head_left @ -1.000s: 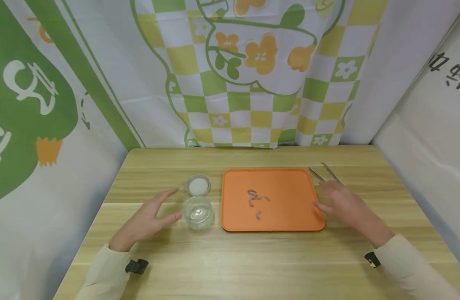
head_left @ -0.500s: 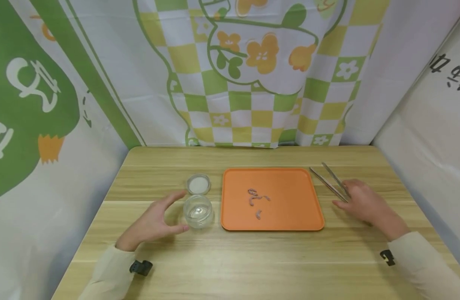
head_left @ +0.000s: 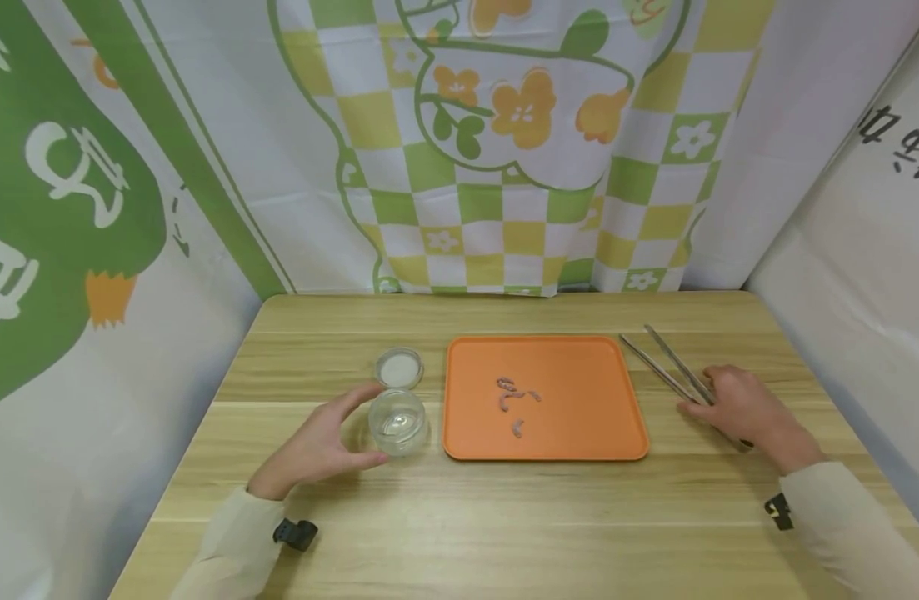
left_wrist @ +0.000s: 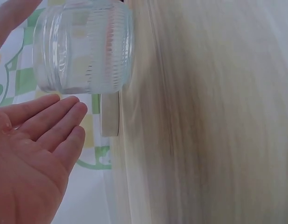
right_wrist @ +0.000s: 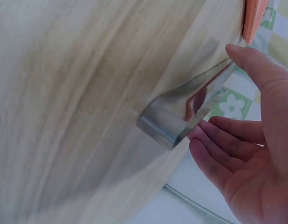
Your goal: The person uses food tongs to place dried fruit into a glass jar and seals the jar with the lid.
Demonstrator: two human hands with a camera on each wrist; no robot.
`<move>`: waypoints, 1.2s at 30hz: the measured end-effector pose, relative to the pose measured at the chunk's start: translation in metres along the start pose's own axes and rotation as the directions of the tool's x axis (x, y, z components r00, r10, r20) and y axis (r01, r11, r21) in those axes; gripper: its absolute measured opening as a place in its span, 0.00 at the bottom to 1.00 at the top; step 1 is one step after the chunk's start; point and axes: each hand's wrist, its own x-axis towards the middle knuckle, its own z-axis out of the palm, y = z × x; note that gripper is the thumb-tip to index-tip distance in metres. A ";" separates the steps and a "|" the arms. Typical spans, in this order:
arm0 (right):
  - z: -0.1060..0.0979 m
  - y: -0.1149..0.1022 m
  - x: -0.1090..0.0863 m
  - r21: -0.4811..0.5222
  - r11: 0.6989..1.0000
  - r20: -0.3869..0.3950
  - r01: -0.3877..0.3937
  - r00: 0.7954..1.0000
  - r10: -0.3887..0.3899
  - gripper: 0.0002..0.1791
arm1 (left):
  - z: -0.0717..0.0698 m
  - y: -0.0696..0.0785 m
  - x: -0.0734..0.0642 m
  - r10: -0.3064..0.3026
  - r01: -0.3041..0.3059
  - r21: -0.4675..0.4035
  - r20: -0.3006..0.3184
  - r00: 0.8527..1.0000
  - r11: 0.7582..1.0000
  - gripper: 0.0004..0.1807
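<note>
My left hand (head_left: 320,446) is spread around the left side of a clear glass jar (head_left: 397,422). In the left wrist view the fingers (left_wrist: 60,119) are straight, their tips close beside the jar's wall. A round lid (head_left: 399,368) lies just behind the jar. At the right, my right hand (head_left: 751,412) holds steel tongs (head_left: 672,367) that lie on the table, their tips spread apart. The right wrist view puts the thumb on one side of the tongs (right_wrist: 167,119) and curled fingers on the other. Several small, curled, brownish pieces (head_left: 506,384) lie on an orange tray (head_left: 586,400).
The tray sits mid-table between the jar and the tongs. Wooden tabletop (head_left: 459,525) stretches in front of it. A checked, flowered cloth (head_left: 496,200) hangs behind the table's back edge, with printed sheets at both sides.
My left hand has moved right, closer around the jar. My right hand has slid back along the tongs toward their bent end. The tongs and tray stay in place.
</note>
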 end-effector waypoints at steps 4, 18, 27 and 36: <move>0.002 0.003 0.001 0.020 1.000 0.010 -0.008 1.000 0.008 0.27 | 0.003 0.001 0.002 -0.001 0.001 -0.023 0.005 1.000 1.000 0.53; 0.006 0.006 0.009 0.040 0.999 0.041 -0.035 0.999 0.033 0.35 | 0.014 0.002 0.014 -0.049 0.051 -0.114 0.018 0.999 0.992 0.53; 0.009 0.012 0.015 0.051 0.996 0.046 -0.067 0.997 0.065 0.39 | 0.018 -0.001 0.020 -0.060 0.064 -0.149 0.027 0.998 0.987 0.52; 0.006 0.011 0.019 0.101 0.991 0.061 -0.085 0.995 0.079 0.35 | 0.020 -0.002 0.022 -0.074 0.079 -0.146 0.035 0.997 0.986 0.52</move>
